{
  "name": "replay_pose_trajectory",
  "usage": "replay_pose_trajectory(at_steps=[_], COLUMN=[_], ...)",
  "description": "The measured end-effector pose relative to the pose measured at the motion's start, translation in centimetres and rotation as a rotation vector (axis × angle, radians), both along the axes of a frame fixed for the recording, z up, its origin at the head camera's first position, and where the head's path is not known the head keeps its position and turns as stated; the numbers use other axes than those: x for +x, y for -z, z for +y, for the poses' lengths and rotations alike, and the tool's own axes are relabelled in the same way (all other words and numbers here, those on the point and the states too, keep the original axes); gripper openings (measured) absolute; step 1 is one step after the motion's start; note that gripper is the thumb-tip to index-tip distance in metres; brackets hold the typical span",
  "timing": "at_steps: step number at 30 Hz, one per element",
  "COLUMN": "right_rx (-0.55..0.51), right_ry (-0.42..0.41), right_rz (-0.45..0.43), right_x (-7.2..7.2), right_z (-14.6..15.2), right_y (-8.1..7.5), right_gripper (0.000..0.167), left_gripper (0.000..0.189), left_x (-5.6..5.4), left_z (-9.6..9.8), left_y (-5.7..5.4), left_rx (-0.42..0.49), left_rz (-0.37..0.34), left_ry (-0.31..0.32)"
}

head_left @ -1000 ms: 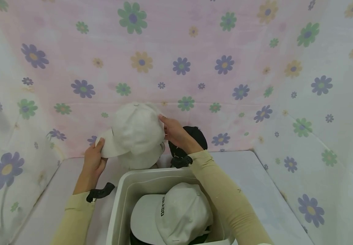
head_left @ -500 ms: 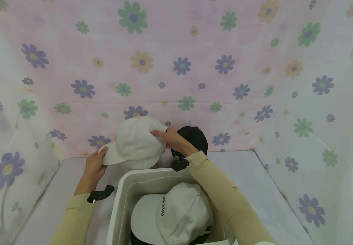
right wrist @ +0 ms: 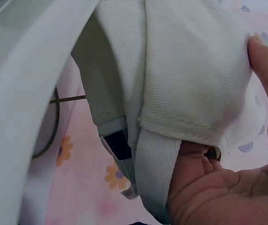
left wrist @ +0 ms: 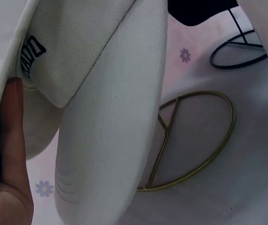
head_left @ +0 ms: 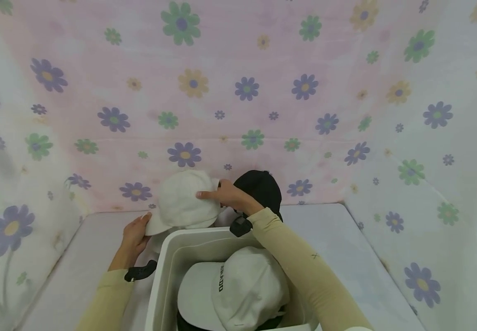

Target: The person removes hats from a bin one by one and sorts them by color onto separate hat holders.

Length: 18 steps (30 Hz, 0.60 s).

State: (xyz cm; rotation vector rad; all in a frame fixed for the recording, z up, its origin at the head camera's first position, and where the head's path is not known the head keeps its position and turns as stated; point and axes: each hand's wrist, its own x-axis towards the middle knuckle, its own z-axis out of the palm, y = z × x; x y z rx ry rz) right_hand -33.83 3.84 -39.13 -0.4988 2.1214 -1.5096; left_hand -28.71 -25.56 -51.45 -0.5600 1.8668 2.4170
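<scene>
My left hand (head_left: 135, 234) pinches the brim of a white baseball cap (head_left: 186, 197) at the back, left of the middle. At the cap's rear my right hand (head_left: 236, 195) grips the edge, thumb outside and fingers tucked into the back opening. This cap sits down over a second white cap (left wrist: 110, 122), whose brim and dark lettering show in the left wrist view; in the head view it is mostly hidden. Below them is the round base of a gold wire stand (left wrist: 230, 122). The right wrist view shows the held cap's back strap (right wrist: 157, 168) beside my fingers.
A black cap (head_left: 263, 191) stands just right, behind my right forearm; a black wire base (left wrist: 218, 65) shows nearby. In front, a white bin (head_left: 157, 285) holds a white cap (head_left: 255, 285) with something dark under it. Flowered cloth (head_left: 238, 55) hangs behind the table.
Both hands have lowered the white cap over the second one, which has become mostly covered. My right thumb has slid further left across the cap's side.
</scene>
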Motion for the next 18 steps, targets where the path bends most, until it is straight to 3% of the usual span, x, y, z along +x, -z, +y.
replay_pose_trajectory(at_steps=[2,5,9,13,18], right_rx=[0.011,0.070,0.203,0.307,0.398], right_ry=[-0.014,-0.013,0.002,-0.040,-0.086], right_rz=[0.023,0.054,0.100,0.172,0.270], right_x=[0.0,0.2,0.6,0.7,0.8], right_z=[0.0,0.2,0.4,0.5,0.2], right_y=[0.0,-0.1,-0.3,0.0,0.5], right_gripper=[0.051,0.060,0.084,0.103,0.116], left_gripper=[0.073,0.077,0.081,0.093,0.101], left_x=[0.4,0.9,1.3,1.6,1.4], left_z=[-0.1,-0.5,-1.1,-1.5,-1.3], left_y=[0.0,0.3,0.9,1.4,1.3], left_rx=[0.003,-0.032,-0.198,-0.343,-0.410], left_rz=[0.023,0.061,0.120,0.138,0.183], left_ry=[0.025,0.112,0.209,0.216,0.169])
